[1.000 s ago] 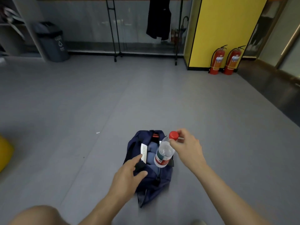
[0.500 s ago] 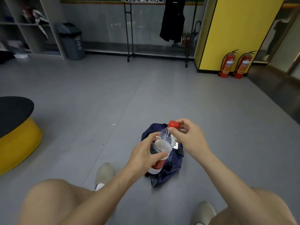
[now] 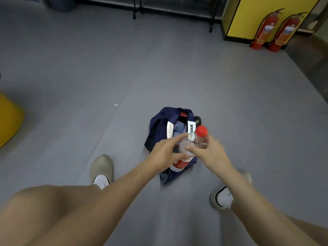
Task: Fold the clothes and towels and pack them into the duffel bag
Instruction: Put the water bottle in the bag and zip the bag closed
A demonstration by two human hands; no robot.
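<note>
I've got a clear plastic bottle (image 3: 190, 148) w/ a red cap (image 3: 201, 130) up in both hands, tilted, cap end pointing away from me and to the right, held right above the near half of the navy duffel bag (image 3: 160, 125). My left hand (image 3: 166, 153) wraps the bottle's middle, fingers curled round it just above the red label (image 3: 181, 163); my right hand (image 3: 210, 153) grips the upper part under the cap, thumb lying across the clear shoulder. So both hands are closed on the bottle, neither spread. The bag sits on the grey floor (image 3: 88, 77), mouth open, w/ folded blue fabric (image 3: 178, 128) showing inside between two white tags (image 3: 170, 129); a red-striped bit shows at the bag's far end. My left shoe (image 3: 101, 168) is planted left of the bag, my right shoe (image 3: 222, 196) nearer me and to the bag's right. Far beyond the bag, off to the right, two red fire extinguishers (image 3: 266, 29) stand against a yellow panel (image 3: 262, 13). Well left of the bag there's a yellow rounded thing (image 3: 8, 118) at the frame edge; can't tell what it is.
</note>
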